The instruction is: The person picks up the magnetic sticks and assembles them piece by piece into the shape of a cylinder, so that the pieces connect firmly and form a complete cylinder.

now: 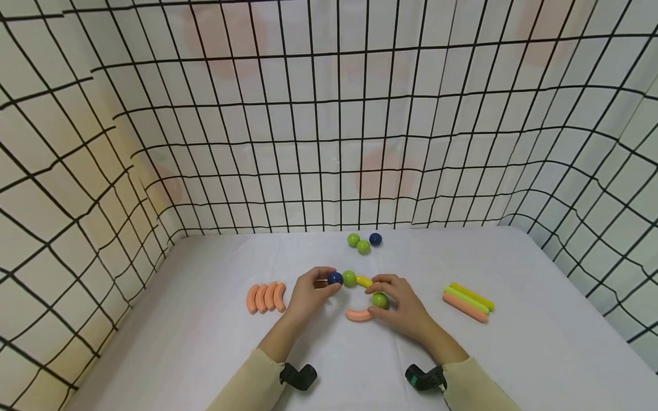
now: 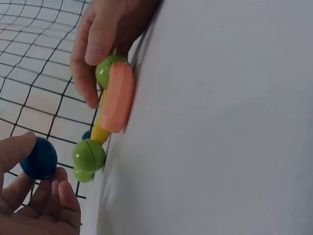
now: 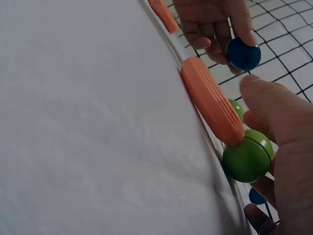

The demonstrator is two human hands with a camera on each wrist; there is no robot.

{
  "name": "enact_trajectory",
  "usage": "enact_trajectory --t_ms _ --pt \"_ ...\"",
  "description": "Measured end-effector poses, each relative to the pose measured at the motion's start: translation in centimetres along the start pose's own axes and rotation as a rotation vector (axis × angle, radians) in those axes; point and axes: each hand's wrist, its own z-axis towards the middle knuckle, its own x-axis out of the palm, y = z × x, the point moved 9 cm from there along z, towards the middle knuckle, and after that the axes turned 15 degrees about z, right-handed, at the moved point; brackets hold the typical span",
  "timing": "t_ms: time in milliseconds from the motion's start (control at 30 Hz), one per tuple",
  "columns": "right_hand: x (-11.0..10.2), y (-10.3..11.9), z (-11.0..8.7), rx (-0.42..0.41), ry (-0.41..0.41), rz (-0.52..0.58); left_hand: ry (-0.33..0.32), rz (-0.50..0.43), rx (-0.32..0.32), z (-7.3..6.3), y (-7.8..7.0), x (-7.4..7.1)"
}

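Observation:
My left hand [image 1: 307, 294] pinches a dark blue ball [image 2: 39, 159] between thumb and fingers; in the left wrist view it is above the table. Beside it in the head view sits a grooved green ball [image 1: 349, 278], followed by a yellow curved piece [image 1: 364, 281] partly covered by my right fingers. My right hand [image 1: 402, 305] is around a second green ball [image 3: 247, 156], its fingers bent loosely. The right wrist view shows its thumb apart from that ball. An orange curved, ridged piece [image 3: 212, 102] lies next to this ball, near the right thumb.
Several orange curved pieces [image 1: 265, 297] lie in a row to the left. Three straight sticks, one orange [image 1: 465, 308], lie at the right. Two green balls [image 1: 363, 247] and a blue ball [image 1: 376, 239] stand at the back. Black netting [image 1: 339, 142] encloses the white table [image 1: 205, 342].

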Motion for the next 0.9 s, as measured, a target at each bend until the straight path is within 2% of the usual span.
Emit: enact_trajectory --t_ms 167,400,600,767,900 --pt "0.5 0.4 -0.2 -0.009 0.036 -0.026 0.025 0.023 0.042 -0.8 0.4 0.2" --pt "0.9 0.8 -0.3 -0.037 0.050 -0.065 0.098 0.011 0.088 -1.6 1.1 1.2" --pt "1.2 1.0 -0.4 -0.047 0.051 -0.079 0.092 0.045 0.132 -1.7 1.6 1.4" --pt "1.0 1.1 -0.4 -0.061 0.043 -0.093 0.096 0.065 0.198 -1.9 1.3 1.7" --pt "1.0 1.2 -0.3 -0.066 0.048 -0.090 0.098 0.055 0.214 -2.0 1.2 1.6"
